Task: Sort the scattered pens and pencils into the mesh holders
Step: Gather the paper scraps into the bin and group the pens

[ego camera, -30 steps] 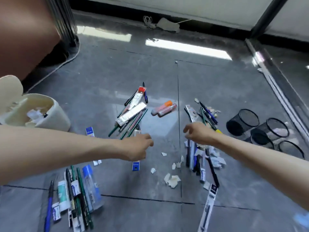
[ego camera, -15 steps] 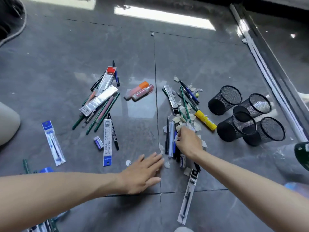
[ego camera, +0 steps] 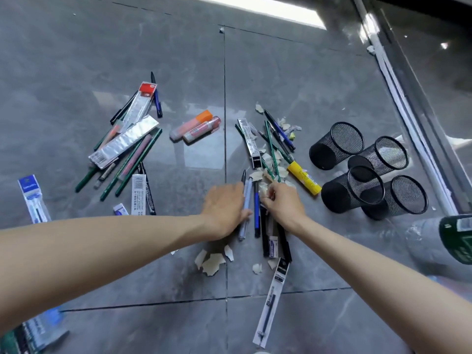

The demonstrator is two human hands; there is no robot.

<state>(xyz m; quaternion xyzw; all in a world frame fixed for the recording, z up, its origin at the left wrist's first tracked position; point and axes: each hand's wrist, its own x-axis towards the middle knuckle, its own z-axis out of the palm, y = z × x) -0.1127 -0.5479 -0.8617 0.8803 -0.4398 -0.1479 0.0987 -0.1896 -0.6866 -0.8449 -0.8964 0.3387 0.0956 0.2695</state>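
My left hand [ego camera: 224, 208] lies flat on the grey floor, its straight fingers touching a light-blue pen [ego camera: 246, 200]. My right hand [ego camera: 283, 204] is just right of it, over a pile of pens and torn paper, fingers curled and pinching a white paper scrap [ego camera: 263, 191]. A blue pen [ego camera: 256, 213] and black pens [ego camera: 265, 238] lie between the hands. Green pencils [ego camera: 272, 149] and a yellow marker [ego camera: 304, 177] lie beyond. Several black mesh holders [ego camera: 337, 146] lie tipped on their sides at the right. Another heap of green pencils [ego camera: 132, 169] is at the left.
Two orange highlighters [ego camera: 194, 126] lie in the middle. A silver packet [ego camera: 122, 144], a packaged marker [ego camera: 139, 195], a small eraser [ego camera: 120, 209] and a blue packet [ego camera: 32, 198] sit left. A packaged refill [ego camera: 270, 302] and paper scraps [ego camera: 212, 263] lie near me. A green bottle [ego camera: 457, 238] is at the right edge.
The view has tilted down and moved closer. My left hand slid right across the floor to the light-blue pen. My right hand stayed at the scrap pile.
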